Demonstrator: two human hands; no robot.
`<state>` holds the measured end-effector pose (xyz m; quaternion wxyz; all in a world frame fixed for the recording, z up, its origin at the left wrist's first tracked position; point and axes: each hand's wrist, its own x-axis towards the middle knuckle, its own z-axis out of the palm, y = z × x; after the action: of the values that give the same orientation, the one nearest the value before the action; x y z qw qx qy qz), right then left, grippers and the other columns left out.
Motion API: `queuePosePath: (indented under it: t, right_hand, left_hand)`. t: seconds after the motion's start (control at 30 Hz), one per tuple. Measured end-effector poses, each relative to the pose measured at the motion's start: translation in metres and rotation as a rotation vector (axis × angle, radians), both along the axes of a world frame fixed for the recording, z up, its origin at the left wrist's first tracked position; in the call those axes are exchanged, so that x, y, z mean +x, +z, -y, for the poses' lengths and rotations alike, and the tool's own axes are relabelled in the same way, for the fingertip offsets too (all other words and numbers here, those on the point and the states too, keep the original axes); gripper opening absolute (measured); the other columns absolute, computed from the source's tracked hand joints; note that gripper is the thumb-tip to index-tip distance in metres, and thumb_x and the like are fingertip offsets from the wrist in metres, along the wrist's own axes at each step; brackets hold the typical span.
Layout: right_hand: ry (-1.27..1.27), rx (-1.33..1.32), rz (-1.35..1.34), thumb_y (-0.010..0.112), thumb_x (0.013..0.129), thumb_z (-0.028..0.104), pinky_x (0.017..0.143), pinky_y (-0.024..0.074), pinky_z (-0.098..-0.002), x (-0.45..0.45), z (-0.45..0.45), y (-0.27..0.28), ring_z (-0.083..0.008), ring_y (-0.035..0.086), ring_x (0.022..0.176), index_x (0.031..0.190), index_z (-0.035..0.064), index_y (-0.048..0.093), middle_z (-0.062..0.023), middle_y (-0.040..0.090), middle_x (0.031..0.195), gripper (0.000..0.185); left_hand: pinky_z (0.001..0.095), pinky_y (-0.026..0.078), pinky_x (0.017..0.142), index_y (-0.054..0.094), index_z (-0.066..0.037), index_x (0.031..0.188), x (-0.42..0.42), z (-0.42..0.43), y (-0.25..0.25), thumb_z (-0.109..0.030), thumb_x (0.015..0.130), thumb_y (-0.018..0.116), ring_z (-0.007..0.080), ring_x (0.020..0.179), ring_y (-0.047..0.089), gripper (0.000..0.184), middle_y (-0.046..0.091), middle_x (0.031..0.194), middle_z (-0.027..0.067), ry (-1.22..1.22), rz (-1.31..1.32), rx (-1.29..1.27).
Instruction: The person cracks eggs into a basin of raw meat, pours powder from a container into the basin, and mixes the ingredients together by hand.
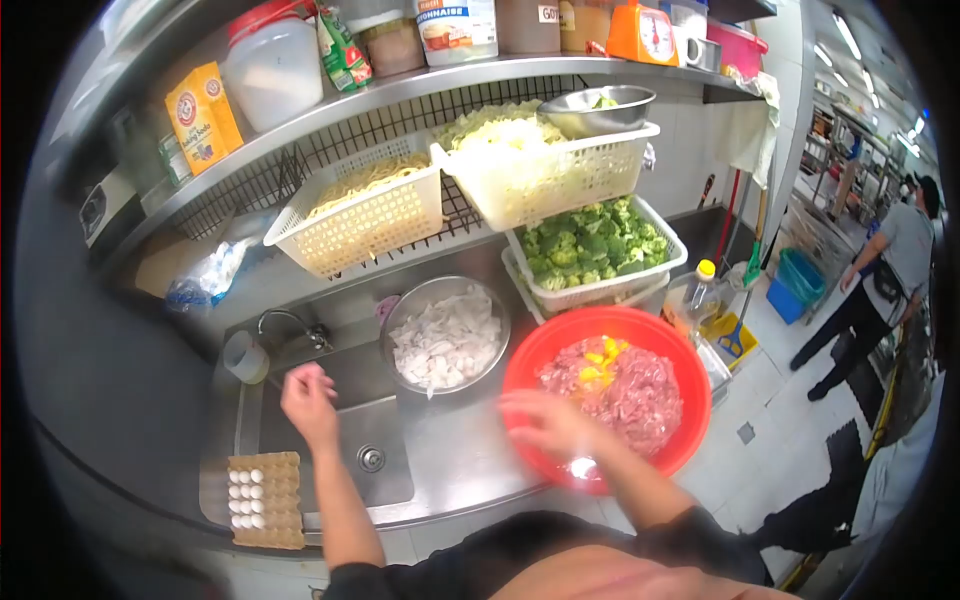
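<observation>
My left hand is over the sink, fingers curled together; whatever they may hold is hidden. Motion blurs my right hand, which hovers at the left rim of a large red basin, its fingers loosely stretched and nothing visible in them. Raw sliced meat fills the basin, with yellow egg yolks on top. A metal bowl of pale, whitish raw pieces stands between the hands, further back. To the left of my left arm lies a cardboard egg tray with several white eggs in it.
Behind the counter are baskets of noodles, shredded cabbage and broccoli. A faucet and plastic jug stand by the sink. An oil bottle is beside the basin. Another person stands at far right.
</observation>
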<state>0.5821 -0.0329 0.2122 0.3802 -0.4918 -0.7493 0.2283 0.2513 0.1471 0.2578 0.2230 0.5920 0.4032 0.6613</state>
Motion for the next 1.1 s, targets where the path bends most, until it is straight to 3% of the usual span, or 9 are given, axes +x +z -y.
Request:
queuePosePath:
  t: [0.1,0.17,0.23,0.37,0.57,0.67,0.73,0.83,1.1]
  right_hand:
    - [-0.135,0.027,-0.178,0.069,0.085,0.017,0.098,0.0466,-0.0380,0.078,0.042,0.035,-0.0271,0.061,0.110,0.121,0.0057,0.064,-0.0134,0.065,0.117,0.038]
    - [-0.270,-0.239,-0.385,0.069,0.084,0.012,0.094,0.0488,-0.0334,0.106,0.077,0.067,-0.0186,0.062,0.104,0.121,0.0028,0.062,-0.0102,0.067,0.111,0.039]
    - [-0.348,-0.098,-0.445,0.069,0.082,0.008,0.091,0.0498,-0.0305,0.138,0.097,0.063,-0.0136,0.062,0.101,0.121,0.0006,0.062,-0.0082,0.067,0.110,0.041]
    - [-0.571,0.099,-0.512,0.069,0.080,0.007,0.093,0.0486,-0.0331,0.195,0.127,0.053,-0.0167,0.062,0.103,0.120,-0.0006,0.061,-0.0089,0.067,0.110,0.041]
    - [-1.020,0.026,-0.384,0.072,0.075,0.007,0.102,0.0424,-0.0391,0.318,0.131,-0.014,-0.0261,0.056,0.118,0.124,0.0002,0.057,-0.0139,0.063,0.120,0.052]
    - [-1.024,-0.020,-0.302,0.077,0.072,0.015,0.107,0.0374,-0.0408,0.420,0.094,-0.092,-0.0318,0.049,0.127,0.136,0.0009,0.045,-0.0192,0.054,0.132,0.073]
    - [-1.051,-0.127,-0.230,0.080,0.071,0.023,0.109,0.0351,-0.0406,0.458,0.085,-0.138,-0.0356,0.045,0.130,0.140,-0.0015,0.038,-0.0239,0.047,0.138,0.085]
    - [-1.069,-0.325,-0.305,0.079,0.071,0.028,0.110,0.0345,-0.0402,0.475,0.075,-0.196,-0.0376,0.042,0.133,0.142,-0.0057,0.032,-0.0298,0.040,0.143,0.092]
    - [-0.945,-0.011,-0.294,0.071,0.067,0.006,0.098,0.0457,-0.0397,0.448,0.085,-0.128,-0.0378,0.045,0.123,0.144,0.0101,0.032,-0.0239,0.033,0.136,0.086]
  left_hand:
    - [0.0264,0.043,0.058,0.058,0.000,0.077,0.016,0.005,0.109,-0.012,0.094,0.061,0.0100,0.059,0.051,0.021,0.057,0.066,0.0027,0.126,-0.162,0.250]
    - [0.0272,0.044,0.065,0.059,0.000,0.075,0.051,0.010,0.172,-0.014,0.093,0.064,0.0115,0.066,0.053,0.023,0.059,0.070,0.0028,0.075,-0.189,0.424]
    - [0.0259,0.045,0.070,0.062,0.001,0.082,0.105,0.015,0.229,-0.014,0.090,0.066,0.0112,0.074,0.056,0.017,0.063,0.077,0.0039,-0.152,-0.230,0.639]
    - [0.0267,0.047,0.082,0.064,0.002,0.102,0.221,-0.001,0.311,-0.016,0.090,0.066,0.0135,0.089,0.061,0.022,0.067,0.097,0.0085,-0.226,-0.507,0.872]
    - [0.0406,0.048,0.094,0.055,-0.015,0.130,0.385,-0.095,0.396,-0.042,0.084,0.068,0.0345,0.108,0.062,0.055,0.065,0.112,0.0209,0.010,-0.821,0.810]
    - [0.0424,0.043,0.102,0.054,-0.007,0.129,0.436,-0.093,0.426,-0.039,0.078,0.071,0.0359,0.120,0.053,0.063,0.058,0.126,0.0223,0.149,-0.873,0.577]
    - [0.0434,0.044,0.099,0.057,-0.007,0.127,0.459,-0.030,0.424,-0.050,0.076,0.069,0.0343,0.117,0.056,0.068,0.060,0.125,0.0199,0.601,-1.074,0.549]
    - [0.0417,0.044,0.100,0.051,-0.006,0.132,0.501,-0.095,0.438,-0.051,0.076,0.069,0.0346,0.122,0.053,0.075,0.054,0.133,0.0203,0.380,-0.979,0.536]
    - [0.0412,0.049,0.091,0.051,-0.004,0.130,0.529,-0.029,0.427,-0.036,0.079,0.072,0.0359,0.105,0.062,0.063,0.062,0.116,0.0249,0.476,-1.242,0.655]
